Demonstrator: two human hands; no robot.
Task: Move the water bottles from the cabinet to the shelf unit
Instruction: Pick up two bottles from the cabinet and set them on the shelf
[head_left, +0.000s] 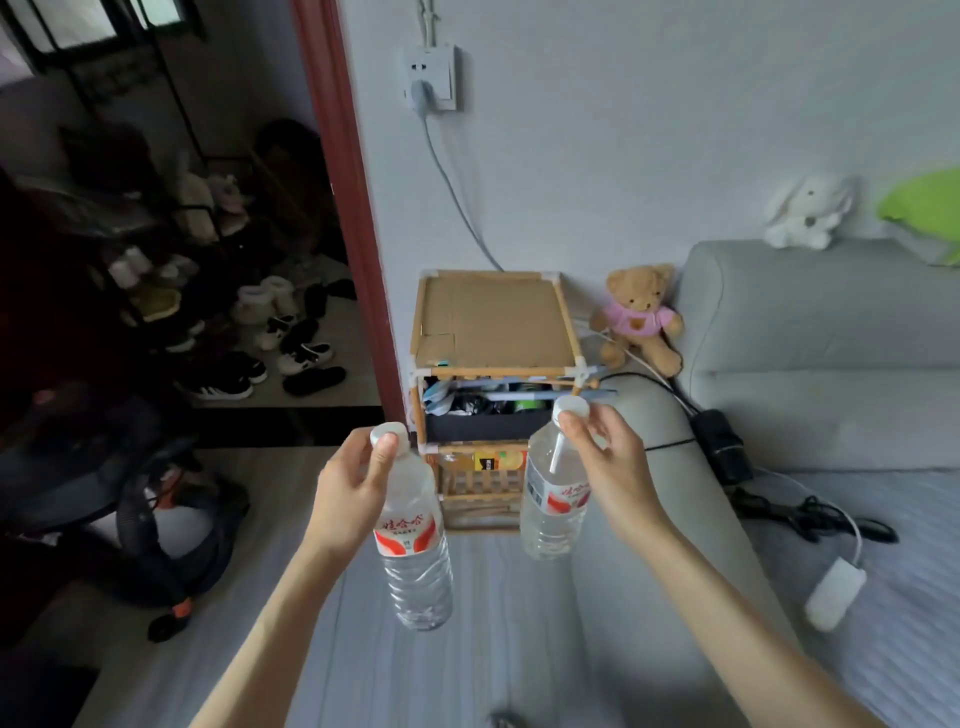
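Note:
My left hand (349, 488) grips a clear water bottle (415, 551) with a red and white label by its neck and white cap; it hangs above the bed. My right hand (605, 457) holds a second water bottle (553, 499) of the same kind by its cap. Both bottles hang upright just in front of a small bamboo shelf unit (493, 325), whose top is covered with cardboard. Its middle level holds several small items, and its lower level is partly hidden by the bottles.
A grey sofa (810, 332) stands to the right with a teddy bear (641, 317), a white rabbit toy (808, 210) and a black cable with charger (722, 441). A doorway at left shows shoes (291, 353). A wall socket (431, 78) has a cord running down.

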